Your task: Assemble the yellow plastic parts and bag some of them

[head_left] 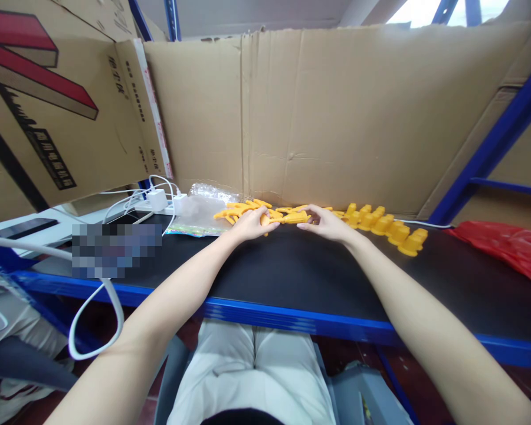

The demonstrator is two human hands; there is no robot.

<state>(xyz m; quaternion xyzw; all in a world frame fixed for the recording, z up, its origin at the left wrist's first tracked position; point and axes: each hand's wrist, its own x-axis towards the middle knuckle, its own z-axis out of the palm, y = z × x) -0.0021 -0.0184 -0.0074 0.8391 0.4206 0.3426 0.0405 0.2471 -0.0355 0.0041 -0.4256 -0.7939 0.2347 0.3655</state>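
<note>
Head view: left hand (pixel 248 224) and right hand (pixel 325 223) both pinch yellow plastic pieces (pixel 287 217) with curled fingers, at the far edge of the black shelf (pixel 292 271), beside yellow caps (pixel 384 225)

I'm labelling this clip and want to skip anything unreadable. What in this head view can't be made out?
- The yellow piece between the left hand and right hand: fingers cover it, so grip and shape are unclear.
- The loose yellow parts: too small to tell their form.
- An item left on the black shelf: pixelated patch hides it.
- The red bag: cut off by the right edge.
</note>
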